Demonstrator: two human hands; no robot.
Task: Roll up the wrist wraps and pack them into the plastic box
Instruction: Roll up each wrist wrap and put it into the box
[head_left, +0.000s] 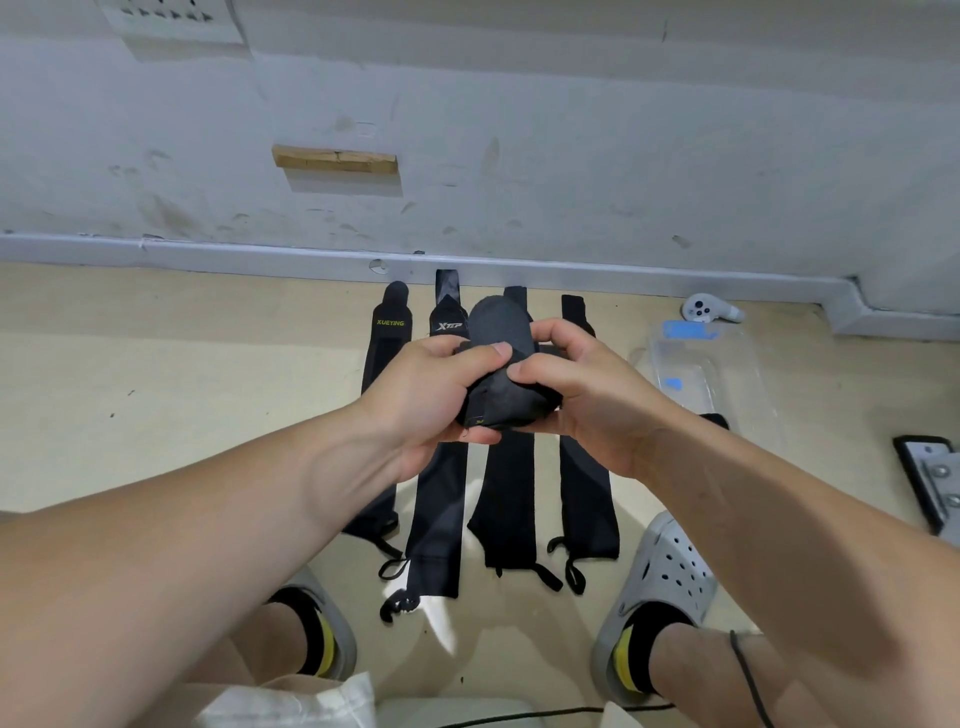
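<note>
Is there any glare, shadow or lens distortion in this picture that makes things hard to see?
Head view: the wide lens bends the baseboard; a glare patch lies on the floor near the loops of the flat wraps; the rolled wrap held by the left hand and right hand shows little detail; the clear box is faint.

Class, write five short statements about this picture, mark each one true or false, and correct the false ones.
1. The left hand and right hand both grip a black wrist wrap. True.
2. Four flat wraps lie side by side on the floor. True.
3. The plastic box sits on the person's left. False: it is on their right.
4. The person is barefoot. False: they wear grey clogs.
5. A white controller lies near the wall. True.
</note>
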